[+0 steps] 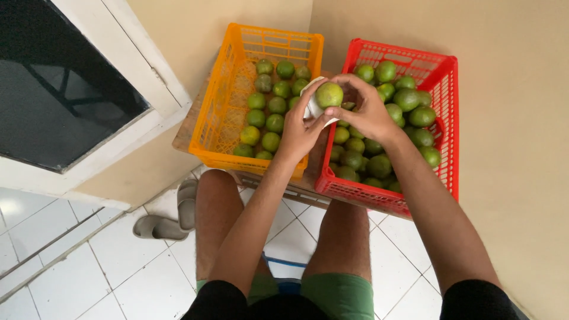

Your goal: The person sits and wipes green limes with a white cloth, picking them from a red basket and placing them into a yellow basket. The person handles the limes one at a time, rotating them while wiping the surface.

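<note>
Hands meet above the gap between two crates: the left hand (pixel 299 131) and right hand (pixel 365 111) both have fingers closed on one green fruit (pixel 328 95), partly wrapped in a white sleeve (pixel 311 105). Left of the fruit, an orange crate (pixel 220 112) is part filled; right of it, a red crate (pixel 443 95) is fuller. Both crates rest on a wooden surface (pixel 185 131).

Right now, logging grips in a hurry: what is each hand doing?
Left hand: closed on the white foam sleeve around the round green lime.
Right hand: fingers gripping that lime.
</note>
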